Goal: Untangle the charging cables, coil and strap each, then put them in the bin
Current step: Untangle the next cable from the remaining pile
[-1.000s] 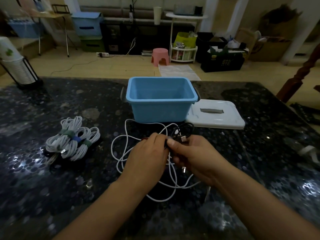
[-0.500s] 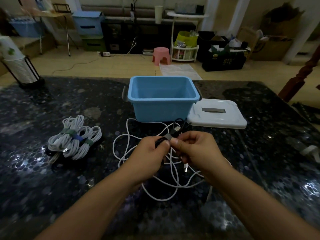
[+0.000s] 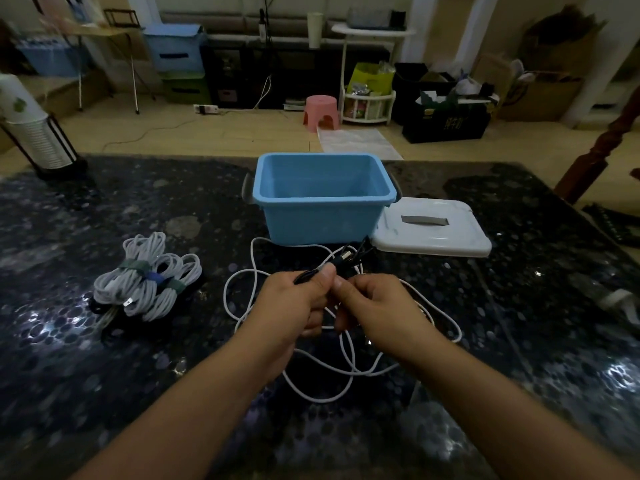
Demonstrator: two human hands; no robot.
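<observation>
A loose white cable (image 3: 242,285) sprawls in loops on the dark table, tangled with a black cable (image 3: 349,258). My left hand (image 3: 294,306) pinches the black cable between thumb and fingers. My right hand (image 3: 374,306) sits right beside it with fingers curled on the same cables. The black cable's plugs stick up just beyond my fingertips. An empty blue bin (image 3: 322,199) stands behind the tangle. Several strapped white coils (image 3: 149,278) lie to the left.
The bin's white lid (image 3: 433,233) lies flat to the right of the bin. A stack of paper cups in a black holder (image 3: 31,133) stands at the table's far left corner. A small white object (image 3: 620,299) rests near the right edge.
Both hands rose slightly off the table and drew together over the tangle. The black cable end now pokes up past my fingertips toward the bin.
</observation>
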